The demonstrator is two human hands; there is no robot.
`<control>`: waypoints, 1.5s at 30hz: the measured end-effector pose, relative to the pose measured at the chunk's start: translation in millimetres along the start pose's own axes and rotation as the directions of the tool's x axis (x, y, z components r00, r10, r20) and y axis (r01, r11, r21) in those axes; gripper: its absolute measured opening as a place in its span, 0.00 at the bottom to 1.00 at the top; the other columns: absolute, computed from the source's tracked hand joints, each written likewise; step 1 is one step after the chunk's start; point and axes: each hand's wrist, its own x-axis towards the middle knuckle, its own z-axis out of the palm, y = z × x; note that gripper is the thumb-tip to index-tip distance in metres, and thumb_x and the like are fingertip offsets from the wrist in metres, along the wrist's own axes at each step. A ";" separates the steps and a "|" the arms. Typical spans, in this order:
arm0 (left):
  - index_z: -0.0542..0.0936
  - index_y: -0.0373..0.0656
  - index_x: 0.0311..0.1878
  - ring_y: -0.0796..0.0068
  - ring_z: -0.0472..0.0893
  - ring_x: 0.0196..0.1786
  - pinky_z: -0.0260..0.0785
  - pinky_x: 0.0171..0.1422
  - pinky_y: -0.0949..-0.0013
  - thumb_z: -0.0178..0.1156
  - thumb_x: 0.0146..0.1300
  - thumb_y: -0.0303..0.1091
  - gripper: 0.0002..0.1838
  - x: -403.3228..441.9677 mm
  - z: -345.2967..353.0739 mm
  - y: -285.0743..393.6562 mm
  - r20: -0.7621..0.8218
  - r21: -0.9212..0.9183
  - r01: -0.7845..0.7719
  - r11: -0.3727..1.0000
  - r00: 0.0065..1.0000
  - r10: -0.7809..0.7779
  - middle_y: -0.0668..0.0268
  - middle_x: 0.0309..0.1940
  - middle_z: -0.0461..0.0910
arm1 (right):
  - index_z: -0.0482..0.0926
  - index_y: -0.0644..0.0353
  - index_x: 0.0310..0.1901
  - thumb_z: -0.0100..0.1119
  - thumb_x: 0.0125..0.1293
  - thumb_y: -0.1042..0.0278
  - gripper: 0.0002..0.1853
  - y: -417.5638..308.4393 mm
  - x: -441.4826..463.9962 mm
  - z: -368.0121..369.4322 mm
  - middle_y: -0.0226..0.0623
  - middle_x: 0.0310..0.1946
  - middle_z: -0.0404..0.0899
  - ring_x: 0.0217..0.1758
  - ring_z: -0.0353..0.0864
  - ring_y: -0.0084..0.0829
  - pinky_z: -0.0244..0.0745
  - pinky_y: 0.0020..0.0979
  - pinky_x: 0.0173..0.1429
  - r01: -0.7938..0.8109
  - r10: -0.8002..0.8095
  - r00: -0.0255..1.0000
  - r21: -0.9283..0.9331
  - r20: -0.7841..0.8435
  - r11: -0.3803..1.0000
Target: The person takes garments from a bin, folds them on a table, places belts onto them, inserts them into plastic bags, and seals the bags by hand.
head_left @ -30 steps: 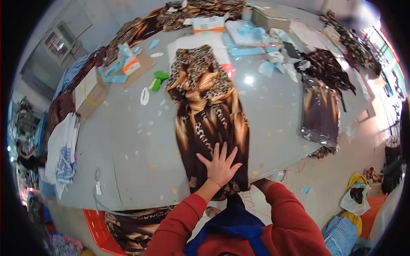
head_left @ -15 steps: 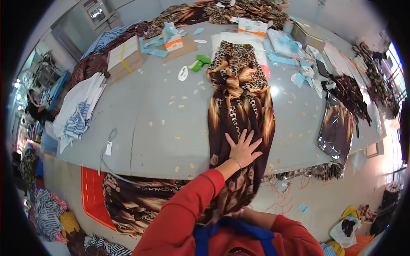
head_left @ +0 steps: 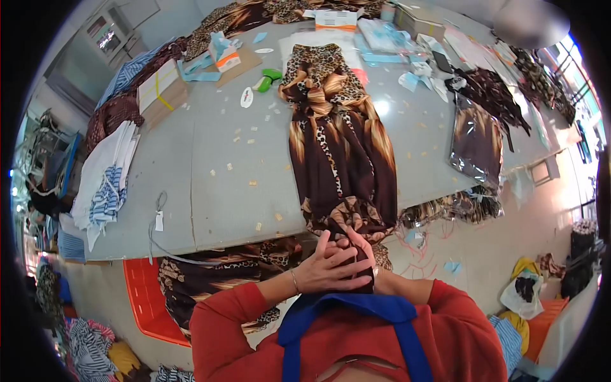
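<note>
A long brown dress (head_left: 344,153) with leopard-print and flame-like patches lies lengthwise on the table, its lower end hanging over the front edge. My two hands meet at that lower end, close to my body. My left hand (head_left: 331,267) lies across dark cloth and against my other hand, its fingers stretched and apart. Around a bunched fold of the dress's lower end, my right hand (head_left: 364,251) is closed, partly covered by the left fingers.
On the grey table (head_left: 172,191) are a green tool (head_left: 267,79), white boxes, a folded white and blue striped garment (head_left: 108,184) and a plastic-wrapped garment (head_left: 476,143). Below the edge stands a red crate (head_left: 143,299) with similar printed cloth.
My left hand has left the middle of the dress and come back toward my body, joining the right hand at the lower end. The view has shifted slightly.
</note>
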 end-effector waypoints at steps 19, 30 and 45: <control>0.81 0.32 0.45 0.79 0.79 0.38 0.70 0.45 0.71 0.62 0.63 0.32 0.13 49.4 91.7 -189.8 0.266 -0.817 0.571 -0.081 0.248 -0.931 0.60 0.37 0.85 | 0.60 0.61 0.69 0.44 0.68 0.36 0.39 -174.8 17.6 259.4 0.44 0.63 0.71 0.59 0.76 0.40 0.72 0.46 0.62 -0.002 -0.211 0.961 -0.770 -0.177 0.639; 0.79 0.26 0.39 0.42 0.81 0.44 0.74 0.48 0.53 0.60 0.60 0.48 0.26 62.7 149.2 -264.0 0.311 -0.196 0.917 -0.347 -0.277 -0.909 0.39 0.36 0.81 | 0.74 0.60 0.57 0.40 0.70 0.59 0.21 -372.7 279.1 235.6 0.45 0.57 0.75 0.60 0.74 0.41 0.69 0.46 0.65 0.438 -0.671 0.699 -0.595 -0.245 0.674; 0.76 0.51 0.54 0.58 0.68 0.65 0.61 0.64 0.47 0.53 0.64 0.42 0.16 -13.3 58.2 -544.7 -0.087 0.547 0.757 0.357 0.476 -0.875 0.66 0.61 0.72 | 0.76 0.63 0.56 0.38 0.63 0.26 0.43 -541.4 383.0 204.8 0.54 0.59 0.68 0.63 0.67 0.53 0.66 0.48 0.63 -0.827 -0.855 0.513 -0.225 0.073 -0.516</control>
